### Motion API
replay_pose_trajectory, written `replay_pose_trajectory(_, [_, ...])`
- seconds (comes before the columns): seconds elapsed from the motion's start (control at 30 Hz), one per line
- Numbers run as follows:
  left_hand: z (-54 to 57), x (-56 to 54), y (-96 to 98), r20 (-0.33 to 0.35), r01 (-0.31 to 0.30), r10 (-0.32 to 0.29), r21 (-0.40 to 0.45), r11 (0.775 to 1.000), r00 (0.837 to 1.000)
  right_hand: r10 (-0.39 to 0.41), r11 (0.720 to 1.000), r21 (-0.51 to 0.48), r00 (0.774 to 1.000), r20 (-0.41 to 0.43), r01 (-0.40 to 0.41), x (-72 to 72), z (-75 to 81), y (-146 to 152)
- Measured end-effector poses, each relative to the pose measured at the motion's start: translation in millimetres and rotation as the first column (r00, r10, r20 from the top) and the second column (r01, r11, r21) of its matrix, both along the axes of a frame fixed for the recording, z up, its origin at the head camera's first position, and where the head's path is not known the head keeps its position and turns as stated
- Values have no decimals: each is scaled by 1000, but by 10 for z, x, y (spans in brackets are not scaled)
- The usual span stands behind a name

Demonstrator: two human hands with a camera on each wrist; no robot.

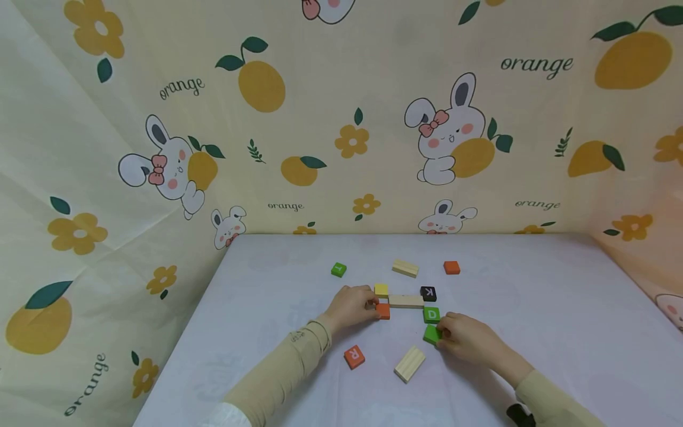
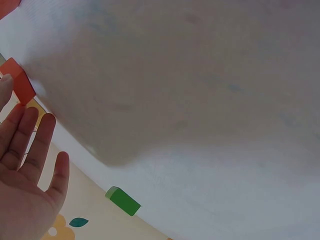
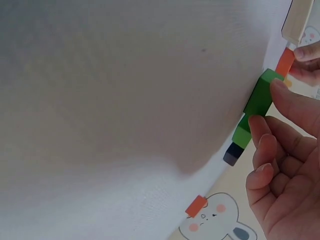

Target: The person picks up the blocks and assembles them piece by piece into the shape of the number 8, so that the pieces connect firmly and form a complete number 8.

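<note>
My left hand (image 1: 349, 307) pinches an orange letter block (image 1: 383, 311) between thumb and fingertip, at the left end of a flat wooden block (image 1: 405, 302). Behind that orange block sits a yellow block (image 1: 381, 290). My right hand (image 1: 469, 338) grips a green block (image 1: 432, 335), with the thumb on one side in the right wrist view. Just beyond it lies a green block marked D (image 1: 431, 315), by the wooden block's right end. A black block marked K (image 1: 428, 293) is behind the D block. Fingers hide part of both held blocks.
Farther back lie a small green block (image 1: 338, 270), another wooden block (image 1: 405, 268) and an orange block (image 1: 452, 267). Nearer the front are an orange block marked R (image 1: 354, 357) and a wooden block (image 1: 409, 364). A patterned cloth (image 1: 320, 130) hangs behind the white table.
</note>
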State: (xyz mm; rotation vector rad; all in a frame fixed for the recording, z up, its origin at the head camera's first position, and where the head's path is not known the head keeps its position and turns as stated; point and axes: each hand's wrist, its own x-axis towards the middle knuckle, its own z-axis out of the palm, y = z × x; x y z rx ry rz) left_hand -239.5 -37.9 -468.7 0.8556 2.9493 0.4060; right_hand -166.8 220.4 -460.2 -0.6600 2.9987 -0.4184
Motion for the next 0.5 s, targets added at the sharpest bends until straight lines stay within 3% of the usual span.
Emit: replay_pose_trajectory(0.5, [-2, 1, 17, -22, 6, -8, -55, 998, 1000, -11, 1000, 22, 1000, 7, 11, 5, 27, -31])
